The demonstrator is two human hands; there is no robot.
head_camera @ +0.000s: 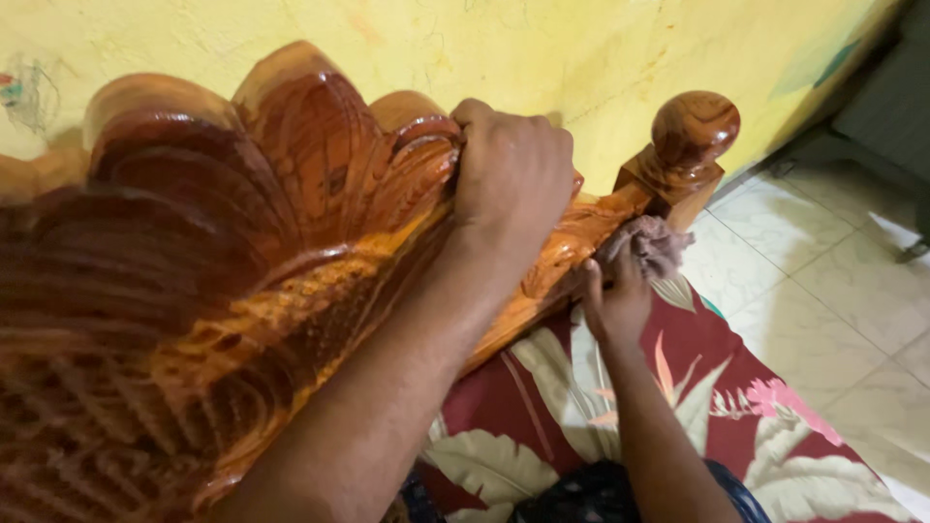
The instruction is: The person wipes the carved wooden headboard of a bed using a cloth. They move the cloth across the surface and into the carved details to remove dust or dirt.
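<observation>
The carved headboard (194, 281) fills the near view, against the yellow wall (601, 48). My left hand (513, 174) is clamped over its scalloped top edge. My right hand (615, 300) presses a brown rag (647, 244) against the rail beside the round knob (694, 126), above the floral sheet (756, 407).

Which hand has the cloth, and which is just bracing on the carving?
The right hand presses the brownish cloth against the carved headboard; the left hand only grips its top edge.

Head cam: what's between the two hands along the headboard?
Between the left hand gripping the carved headboard and the right hand pressing a brownish cloth, only a stretch of carved wooden rail shows in the head view.
</observation>
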